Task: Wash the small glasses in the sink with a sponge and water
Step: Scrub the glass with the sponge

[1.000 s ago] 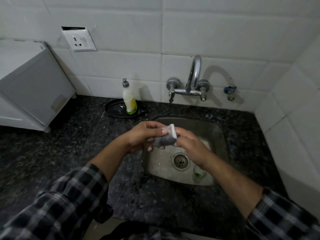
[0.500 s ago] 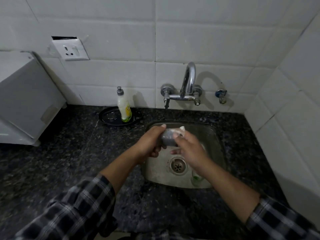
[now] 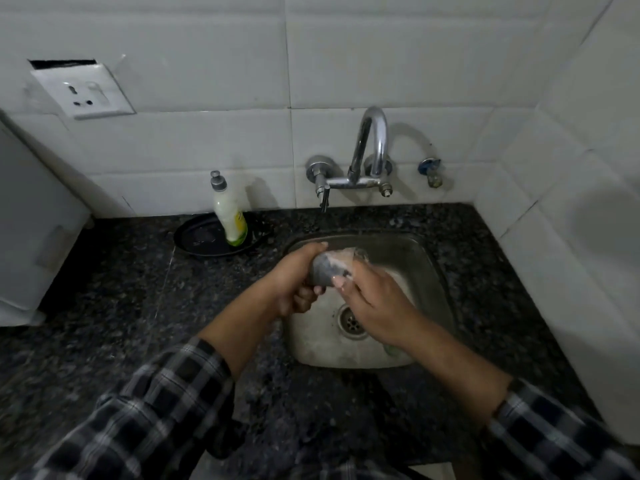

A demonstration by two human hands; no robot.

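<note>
Over the steel sink (image 3: 429, 271), my left hand (image 3: 294, 285) grips a small greyish glass (image 3: 323, 271), its fingers curled round it. From the right, my right hand (image 3: 377, 303) pinches a pale sponge (image 3: 348, 254) against the glass's far end. Both are blurred where they meet. A second small glass (image 3: 391, 348), tinted green, stands at the sink's front right, mostly hidden under my right wrist. The drain (image 3: 351, 322) shows between my hands. I cannot make out water running from the tap (image 3: 372, 147).
A dish soap bottle (image 3: 230, 216) stands on a black tray (image 3: 201, 237) left of the sink. A dark granite counter (image 3: 121, 289) surrounds the sink. There is a white appliance (image 3: 31, 237) at far left, a wall socket (image 3: 83, 91) above it, and tiled wall close on the right.
Both hands have shifted with the glass and sponge toward the back of the sink, nearer the tap. The right hand has turned around the glass, and my wrist now covers the second glass.
</note>
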